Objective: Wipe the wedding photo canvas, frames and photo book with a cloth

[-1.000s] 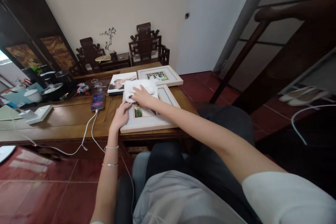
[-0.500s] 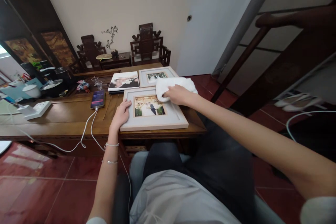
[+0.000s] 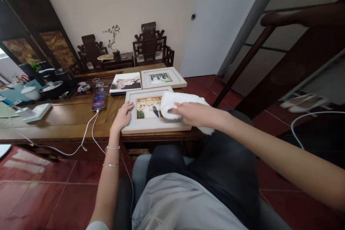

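The wooden table [image 3: 67, 122] supports all the items below. The front picture frame [image 3: 141, 125] lies flat, face up, at the table's near edge (any overhang cannot be confirmed from this angle). The rear picture frame [image 3: 161, 78] lies just beyond it; whether the two touch cannot be determined. The photo panel [image 3: 125, 82] sits beside the rear frame, behind the front frame's left corner.

The white cloth [image 3: 183, 99] is bunched over the front frame's right side, with a loose end trailing past the right edge. Caution: this end could catch on the corner and drag the frame.

The right hand [image 3: 192, 113] is closed on the cloth. The left hand [image 3: 124, 116] has its fingers close together over the front frame's left edge; whether the thumb clamps the side cannot be told. Caution: a hard pull against light left-hand pressure could rotate the frame or slide it off the near edge.

The phone [image 3: 99, 101] and its white cable [image 3: 87, 129] lie left of the frame. Caution: a snagged cable could pull the phone down.
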Available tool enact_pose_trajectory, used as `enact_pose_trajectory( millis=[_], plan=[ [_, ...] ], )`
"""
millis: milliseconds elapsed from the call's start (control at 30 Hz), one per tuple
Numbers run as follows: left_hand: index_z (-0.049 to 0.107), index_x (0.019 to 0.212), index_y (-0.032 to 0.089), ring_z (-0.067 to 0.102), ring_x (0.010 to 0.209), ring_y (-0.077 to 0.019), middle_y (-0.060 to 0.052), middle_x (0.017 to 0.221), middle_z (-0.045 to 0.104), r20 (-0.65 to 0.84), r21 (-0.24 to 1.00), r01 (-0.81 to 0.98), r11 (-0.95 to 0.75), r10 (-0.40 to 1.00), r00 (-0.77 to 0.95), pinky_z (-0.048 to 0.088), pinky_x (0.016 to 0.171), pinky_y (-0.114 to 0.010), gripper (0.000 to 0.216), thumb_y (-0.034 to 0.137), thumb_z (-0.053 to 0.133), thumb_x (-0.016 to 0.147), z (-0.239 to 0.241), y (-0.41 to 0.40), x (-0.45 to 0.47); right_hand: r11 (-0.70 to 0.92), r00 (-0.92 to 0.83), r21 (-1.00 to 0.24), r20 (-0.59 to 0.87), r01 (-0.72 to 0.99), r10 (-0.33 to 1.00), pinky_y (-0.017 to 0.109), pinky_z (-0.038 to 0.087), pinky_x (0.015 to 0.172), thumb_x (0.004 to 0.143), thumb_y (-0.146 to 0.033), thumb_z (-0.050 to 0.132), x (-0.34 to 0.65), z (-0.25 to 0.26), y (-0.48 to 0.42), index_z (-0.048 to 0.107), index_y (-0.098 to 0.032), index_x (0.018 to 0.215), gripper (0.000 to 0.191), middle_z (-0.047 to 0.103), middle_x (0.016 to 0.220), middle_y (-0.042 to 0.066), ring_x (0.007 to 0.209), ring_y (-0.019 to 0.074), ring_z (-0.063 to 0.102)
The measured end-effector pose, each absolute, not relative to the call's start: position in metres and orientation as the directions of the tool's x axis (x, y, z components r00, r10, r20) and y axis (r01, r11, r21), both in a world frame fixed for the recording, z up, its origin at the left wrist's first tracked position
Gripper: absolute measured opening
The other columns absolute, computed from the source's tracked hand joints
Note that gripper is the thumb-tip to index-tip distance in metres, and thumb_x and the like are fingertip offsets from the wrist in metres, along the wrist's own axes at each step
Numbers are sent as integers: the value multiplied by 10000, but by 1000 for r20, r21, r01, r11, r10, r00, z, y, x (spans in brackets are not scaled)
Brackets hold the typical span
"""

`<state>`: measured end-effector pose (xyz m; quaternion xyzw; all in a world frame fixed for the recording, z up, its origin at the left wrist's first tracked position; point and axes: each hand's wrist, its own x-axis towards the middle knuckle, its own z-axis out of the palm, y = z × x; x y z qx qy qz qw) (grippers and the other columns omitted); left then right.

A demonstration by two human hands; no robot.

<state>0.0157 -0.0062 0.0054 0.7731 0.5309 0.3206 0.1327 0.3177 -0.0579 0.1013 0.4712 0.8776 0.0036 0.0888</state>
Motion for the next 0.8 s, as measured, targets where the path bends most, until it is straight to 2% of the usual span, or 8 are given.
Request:
enact_pose_trajectory(
  millis=[67,167,233,300,433,633,733,800],
  plan=[
    [675,1245,137,413,1436,-235,-96,1423,587,354,548,733,-403,906,233,282,1230,-447,493,70,396,843,5,-6,16,512,-513,118,-29,851,858,344,421,747,817,4,405,310,97,-30,599,-199,1360,612,636,1284,170,977,281,655],
    [678,1236,119,413,1435,-248,-116,1421,585,349,567,724,-393,911,221,283,1227,-462,484,76,399,843,5,-6,16,530,-556,177,171,829,813,383,405,882,842,27,362,296,90,9,595,-132,1336,569,545,1413,184,1216,316,528],
    [682,1229,122,419,1432,-248,-116,1414,591,352,571,721,-393,910,217,282,1228,-467,482,75,400,840,4,-6,16,560,-598,217,205,800,775,412,376,949,840,32,368,285,83,25,603,-116,1308,545,461,1504,167,1318,329,422],
    [688,1219,141,431,1424,-234,-95,1396,610,366,566,725,-393,907,207,288,1229,-452,486,67,399,835,4,-6,16,570,-607,229,157,789,779,410,378,939,848,20,382,274,73,31,610,-111,1286,511,488,1479,171,1277,326,455],
    [688,1219,148,440,1418,-224,-79,1375,629,377,562,730,-389,906,193,296,1232,-424,494,61,406,823,2,-5,17,587,-608,203,58,784,791,370,415,819,864,0,382,264,63,8,623,-109,1265,480,620,1291,199,1093,306,595],
    [689,1218,179,440,1418,-230,-53,1371,633,386,559,726,-400,901,198,303,1229,-438,497,70,414,818,-1,-3,15,685,-672,76,-140,725,727,328,427,740,811,-4,428,276,96,-79,677,-163,1237,518,725,981,169,955,283,678],
    [674,1241,161,429,1425,-231,-72,1393,614,383,555,726,-405,900,209,293,1231,-437,504,72,411,820,0,-4,15,720,-712,0,-148,694,686,331,444,758,762,11,442,277,104,-111,671,-205,1254,584,727,1002,148,939,281,685],
    [664,1257,139,411,1436,-236,-94,1416,592,371,556,726,-403,903,218,286,1231,-439,505,73,410,825,1,-4,16,729,-729,-43,-109,683,676,345,455,818,746,20,439,275,97,-115,646,-213,1290,627,712,1081,151,1012,289,669]
  ],
)
